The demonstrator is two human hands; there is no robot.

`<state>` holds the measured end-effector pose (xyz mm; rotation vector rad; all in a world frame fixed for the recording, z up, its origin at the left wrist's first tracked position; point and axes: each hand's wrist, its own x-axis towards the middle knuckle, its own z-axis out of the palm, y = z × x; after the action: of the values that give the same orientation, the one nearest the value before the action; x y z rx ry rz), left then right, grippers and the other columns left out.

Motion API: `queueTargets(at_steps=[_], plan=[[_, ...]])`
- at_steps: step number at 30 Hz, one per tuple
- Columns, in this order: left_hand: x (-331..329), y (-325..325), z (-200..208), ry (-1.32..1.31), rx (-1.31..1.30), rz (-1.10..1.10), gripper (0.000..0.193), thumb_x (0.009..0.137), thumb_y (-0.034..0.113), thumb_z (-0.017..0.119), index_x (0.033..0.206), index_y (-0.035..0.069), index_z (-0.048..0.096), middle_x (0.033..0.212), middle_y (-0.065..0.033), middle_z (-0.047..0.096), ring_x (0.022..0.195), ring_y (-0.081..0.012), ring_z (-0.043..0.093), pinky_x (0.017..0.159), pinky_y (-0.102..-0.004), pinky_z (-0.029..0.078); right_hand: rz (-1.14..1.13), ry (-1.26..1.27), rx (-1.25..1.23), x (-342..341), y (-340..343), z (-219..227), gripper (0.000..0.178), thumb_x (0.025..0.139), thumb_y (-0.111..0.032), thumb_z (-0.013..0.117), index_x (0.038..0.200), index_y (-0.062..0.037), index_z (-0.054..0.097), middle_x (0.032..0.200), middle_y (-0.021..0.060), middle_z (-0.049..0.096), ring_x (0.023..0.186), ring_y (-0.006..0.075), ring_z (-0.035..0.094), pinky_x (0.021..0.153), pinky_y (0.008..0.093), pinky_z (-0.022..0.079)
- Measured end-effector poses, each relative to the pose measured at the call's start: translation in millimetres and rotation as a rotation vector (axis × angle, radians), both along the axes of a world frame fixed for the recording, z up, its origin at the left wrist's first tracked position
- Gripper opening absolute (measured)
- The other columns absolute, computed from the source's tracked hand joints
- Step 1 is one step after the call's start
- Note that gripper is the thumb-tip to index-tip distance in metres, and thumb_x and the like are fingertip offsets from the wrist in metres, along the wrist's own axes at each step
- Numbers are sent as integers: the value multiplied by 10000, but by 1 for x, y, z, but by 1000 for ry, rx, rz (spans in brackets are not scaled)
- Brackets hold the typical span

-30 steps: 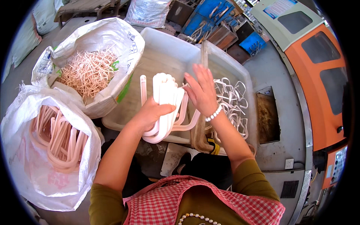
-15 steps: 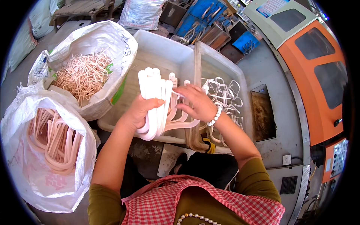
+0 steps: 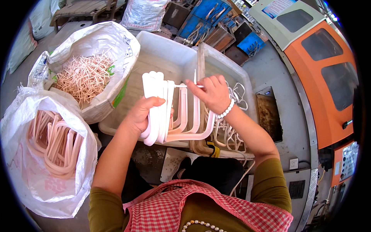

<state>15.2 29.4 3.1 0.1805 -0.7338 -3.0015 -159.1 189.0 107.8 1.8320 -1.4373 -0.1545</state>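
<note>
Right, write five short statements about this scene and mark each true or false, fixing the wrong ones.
1. The left hand grips a bundle of pale curved pieces. True.
2. The white beaded bracelet is on the left wrist. False: the bracelet is on the right wrist.
3. The right hand is at a thin pale strip. True.
4. The sack of thin pinkish sticks stands right of the tubs. False: the sack stands left of the tubs.
5. The apron is plain blue. False: the apron is red-and-white checked.
</note>
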Motion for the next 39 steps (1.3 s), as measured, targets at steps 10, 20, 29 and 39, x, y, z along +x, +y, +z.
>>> queueTargets(at_steps=[10, 20, 29, 39], plan=[[0, 9, 7, -17, -301, 54, 397, 759, 90, 620, 1127, -32, 533, 934, -125, 619, 810, -233, 643, 720, -348, 537, -172, 50, 49, 13, -12, 20, 110, 734, -166, 596, 817, -124, 538, 712, 20, 462, 653, 177, 499, 612, 316, 380], [-11, 21, -6, -53, -1688, 405, 442, 703, 185, 617, 1088, 18, 479, 887, -225, 622, 848, -382, 606, 726, -423, 475, -401, -3141, 879, 26, 48, -31, 334, 983, -384, 388, 787, -128, 473, 529, -72, 340, 422, 59, 275, 406, 221, 241], [-19, 17, -18, -59, -1009, 570, 438, 740, 80, 618, 1156, -3, 511, 967, -71, 606, 858, -172, 583, 755, -308, 465, -268, -2611, 421, 55, 20, -15, 462, 885, -195, 460, 1327, -83, 388, 972, 66, 549, 573, 91, 406, 461, 198, 306], [-17, 0, -19, -58, -471, 515, 293, 790, 17, 582, 1077, -17, 535, 896, -81, 601, 779, -166, 611, 666, -302, 500, 703, -1552, -985, 80, -25, 87, 319, 967, -304, 423, 1153, -51, 484, 832, 65, 548, 652, 96, 485, 497, 215, 377]])
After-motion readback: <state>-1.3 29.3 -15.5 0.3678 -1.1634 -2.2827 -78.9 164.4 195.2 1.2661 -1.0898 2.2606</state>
